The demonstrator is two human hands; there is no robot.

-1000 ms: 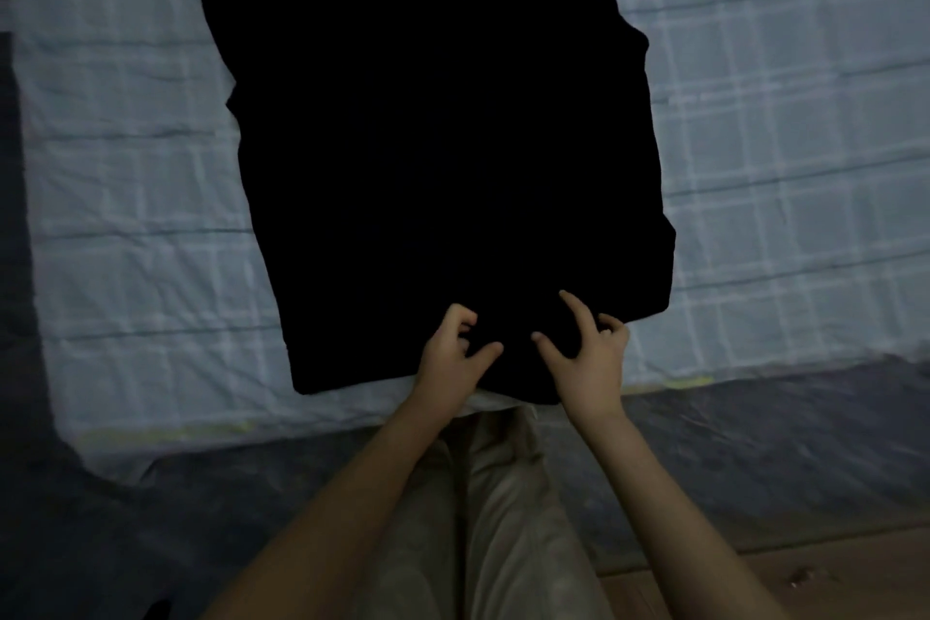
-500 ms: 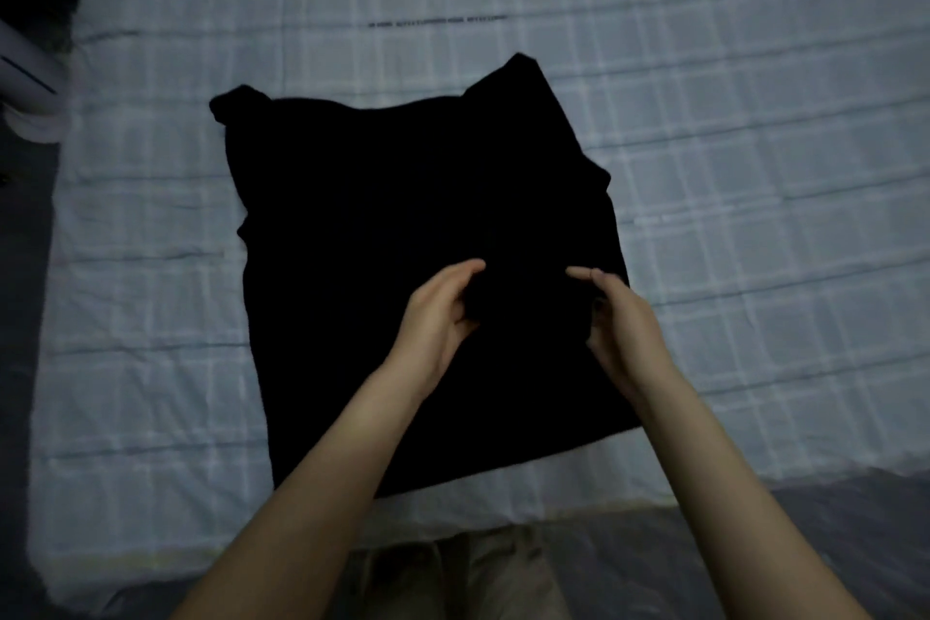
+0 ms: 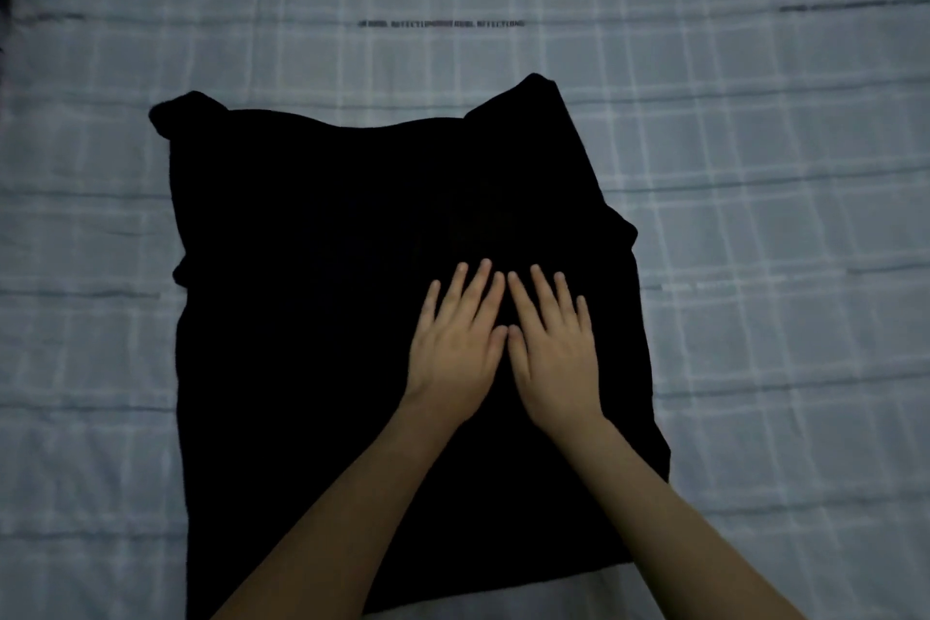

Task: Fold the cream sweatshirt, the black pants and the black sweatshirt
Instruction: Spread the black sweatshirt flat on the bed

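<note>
I see the bed [image 3: 755, 166] filling the view, its pale checked sheet serving as the flat working surface. The black garment [image 3: 302, 317] lies spread across the middle of it, its near edge toward me. It is in a rough rectangle with two bunched corners at the far edge. It is too dark for me to tell sweatshirt from pants. The squared outline suggests to me that the sides are already turned in, so I take it for a half-folded piece. I see no cream sweatshirt here.

Both hands rest on the cloth, right of its centre. My left hand [image 3: 453, 357] and right hand [image 3: 553, 357] lie palm down, side by side, with thumbs and forefingers almost touching. The fingers [image 3: 473, 287] are straight and slightly spread, gripping nothing. I read that as pressing, to flatten the layers and pin them so a fold keeps its line. Meeting at one spot, they could next sweep outward and push wrinkles to the edges, though that is only my guess.
</note>
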